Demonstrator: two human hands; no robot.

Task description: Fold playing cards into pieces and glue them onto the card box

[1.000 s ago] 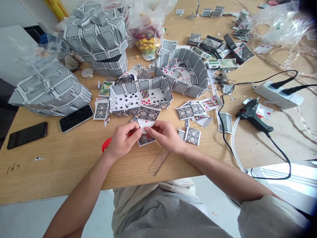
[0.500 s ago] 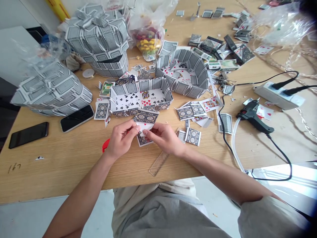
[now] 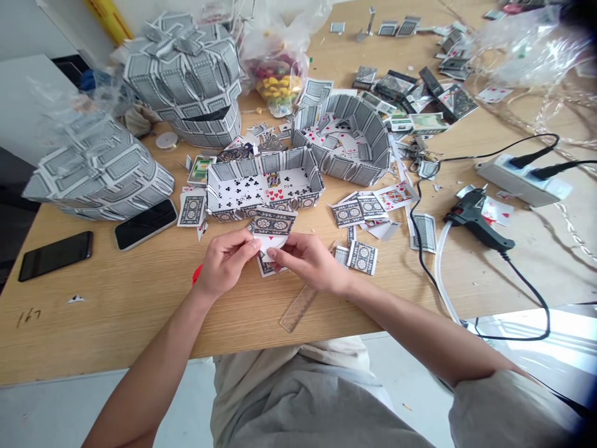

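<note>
Between my two hands is a folded playing card (image 3: 274,221), its dark patterned back facing me above and a white strip with a red mark below. My left hand (image 3: 227,256) pinches its left side between thumb and fingers. On the right side, my right hand (image 3: 311,260) grips the same card with thumb and forefinger. Another patterned card lies on the table under my hands, mostly hidden. Just beyond stands a rectangular tray made of playing cards (image 3: 222,200). A clear ruler (image 3: 298,309) lies below my right hand, and a red object (image 3: 197,274) shows partly behind my left wrist.
Two large card-built baskets (image 3: 184,68) stand at the left, with two phones (image 3: 145,224) in front. An oval card box (image 3: 377,149) holds loose cards. A glue gun (image 3: 480,218) and a power strip (image 3: 522,180) with cables lie at the right. Loose cards (image 3: 362,256) are scattered between.
Both hands keep their grip on the card; its upper flap looks slightly shifted and tilted. The rest of the table looks the same apart from a slight view shift.
</note>
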